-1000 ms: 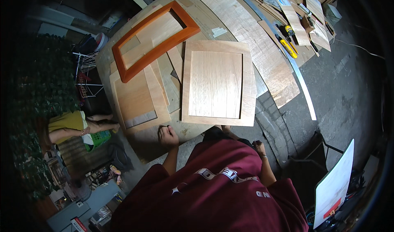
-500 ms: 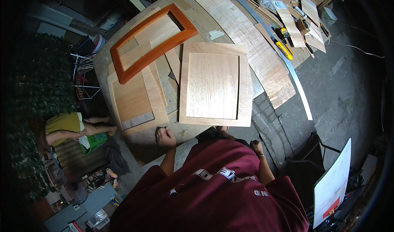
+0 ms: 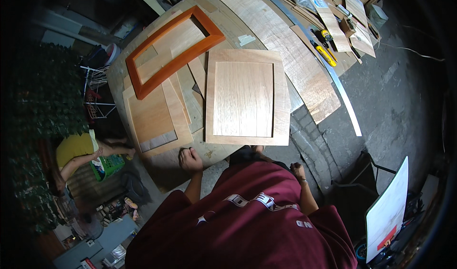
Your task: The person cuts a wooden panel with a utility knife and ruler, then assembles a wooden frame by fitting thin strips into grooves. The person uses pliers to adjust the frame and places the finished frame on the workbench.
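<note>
My left hand [image 3: 191, 160] is curled into a fist at the near edge of the worktable [image 3: 209, 153], with nothing visible in it. Just beyond it lies a pale wooden panel [image 3: 148, 112] with a raised border. A second framed wooden panel [image 3: 243, 100] lies flat in front of me, its lower edge near my body. An orange-brown wooden frame [image 3: 172, 65] rests across the left panel and some loose boards. My right hand [image 3: 298, 171] hangs by my right side, away from the table, fingers curled; whatever they may hold is hidden.
A long plywood strip [image 3: 285, 45] runs along the table's right side. Beyond it are a yellow utility knife [image 3: 325, 55], a tape measure [image 3: 326, 34], a metal ruler [image 3: 343, 94] and wood offcuts. At left, a person [image 3: 76, 150] bends near a green basket [image 3: 110, 166]. A white board [image 3: 388, 212] leans at lower right.
The view has shifted slightly, so the table and its things sit a little further left. The person at left has bent lower over the green basket. My hands keep their places.
</note>
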`<state>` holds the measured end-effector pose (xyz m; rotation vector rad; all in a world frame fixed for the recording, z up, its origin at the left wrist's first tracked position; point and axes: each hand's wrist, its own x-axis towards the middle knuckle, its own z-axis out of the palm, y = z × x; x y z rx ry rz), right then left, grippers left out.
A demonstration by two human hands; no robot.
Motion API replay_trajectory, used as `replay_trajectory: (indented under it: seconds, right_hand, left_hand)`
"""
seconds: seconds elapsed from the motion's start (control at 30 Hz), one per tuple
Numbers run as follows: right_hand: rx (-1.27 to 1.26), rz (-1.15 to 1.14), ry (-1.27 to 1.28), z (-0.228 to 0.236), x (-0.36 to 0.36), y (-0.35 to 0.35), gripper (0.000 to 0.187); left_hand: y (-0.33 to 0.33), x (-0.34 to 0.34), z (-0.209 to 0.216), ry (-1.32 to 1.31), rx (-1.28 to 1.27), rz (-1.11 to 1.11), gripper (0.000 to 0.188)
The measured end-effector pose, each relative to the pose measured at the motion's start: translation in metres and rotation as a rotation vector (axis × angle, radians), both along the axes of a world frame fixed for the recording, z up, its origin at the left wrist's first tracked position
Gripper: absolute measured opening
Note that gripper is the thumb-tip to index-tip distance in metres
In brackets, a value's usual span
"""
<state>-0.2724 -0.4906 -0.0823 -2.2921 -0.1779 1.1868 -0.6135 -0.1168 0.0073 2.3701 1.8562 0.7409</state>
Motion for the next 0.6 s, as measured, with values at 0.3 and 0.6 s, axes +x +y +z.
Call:
replay_trajectory:
  seconds: [0.3, 0.6]
  right_hand:
    - [-0.039, -0.054, 0.044, -0.02, 0.001, -0.012, 0.038]
    - [-0.003, 0.002, 0.043, -0.029, -0.001, -0.022, 0.036]
  left_hand:
    - [-0.001, 0.003, 0.005, -0.011, -0.013, -0.003, 0.027]
    - [0.0, -0.003, -0.002, -0.001, -0.054, 0.02, 0.027]
